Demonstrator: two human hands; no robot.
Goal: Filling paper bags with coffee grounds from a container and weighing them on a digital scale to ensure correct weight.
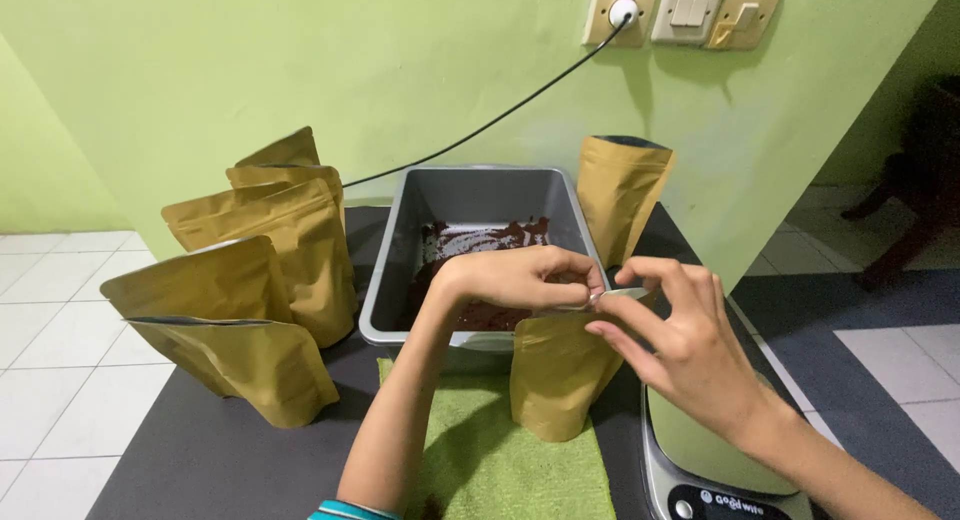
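A gold stand-up pouch stands on a green cloth in front of a grey tub. My left hand pinches the left side of the pouch's top edge. On the right side of that same top edge my right hand grips with thumb and fingers. The pouch's mouth is hidden behind my fingers. Dark brown powder lies in the bottom of the tub.
Several more gold pouches stand or lie at the left of the dark table. Another open gold pouch stands right of the tub. A kitchen scale sits at the lower right. A black cable runs to a wall socket.
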